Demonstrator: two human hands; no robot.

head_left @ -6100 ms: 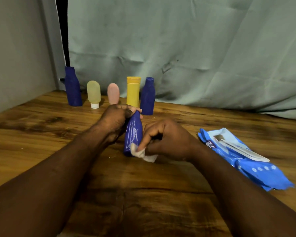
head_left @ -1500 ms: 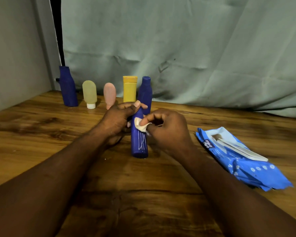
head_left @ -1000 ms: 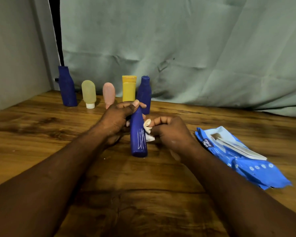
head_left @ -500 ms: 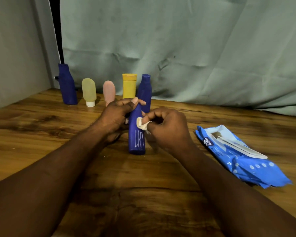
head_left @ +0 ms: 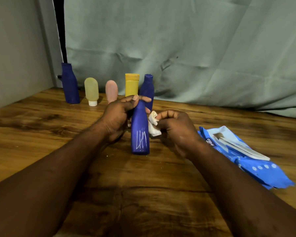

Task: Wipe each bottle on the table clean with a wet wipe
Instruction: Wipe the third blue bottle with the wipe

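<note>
Gripping the blue bottle [head_left: 139, 124] by its neck in the left hand [head_left: 117, 117], upright at frame centre; dragging the wet wipe [head_left: 153, 124], pinched in the right hand [head_left: 176, 127], down from neck to right flank; white scribbles [head_left: 141, 140] still showing, so likely unfinished.

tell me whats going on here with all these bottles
A person is cleaning bottles one at a time. The left hand grips the neck of a blue bottle standing upright on the wooden table, while the right hand holds a crumpled wet wipe at its side. White scribbles show low on its front. Five more bottles stand in a row behind, and the wipes pack lies to the right.
</note>
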